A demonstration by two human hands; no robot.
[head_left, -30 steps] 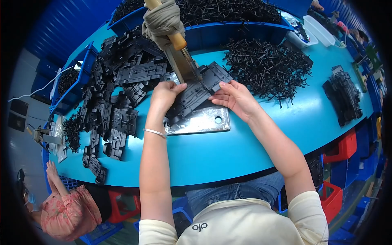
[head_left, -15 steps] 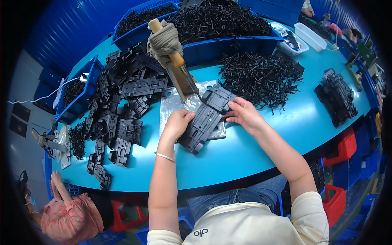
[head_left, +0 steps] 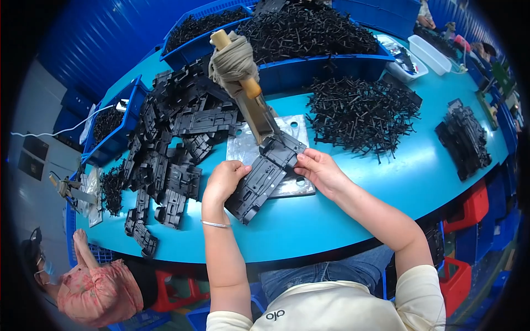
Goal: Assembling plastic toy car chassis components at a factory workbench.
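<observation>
My left hand (head_left: pixel 223 181) grips the left edge of a long black moulded plastic part (head_left: pixel 258 185), thumb on top. My right hand (head_left: pixel 319 172) pinches its right edge near the far end. The part lies tilted, its far end beside the foot of a hand press (head_left: pixel 256 113) with a cloth-wrapped wooden handle (head_left: pixel 234 62). Below it is the press's shiny metal base plate (head_left: pixel 296 189), partly covered by the part. The contact between the press tip and the part is hard to make out.
Similar black parts (head_left: pixel 185 118) are heaped on the left, and a stack (head_left: pixel 464 140) stands at the right. Small black pieces (head_left: pixel 361 113) lie piled beyond my right hand. A blue bin (head_left: pixel 326 71) full of them stands behind. Another person (head_left: pixel 99 289) sits at the lower left.
Both hands have drawn the black part toward me and to the left across the base plate. Its far end now sits closer against the press foot. The whole view has shifted slightly.
</observation>
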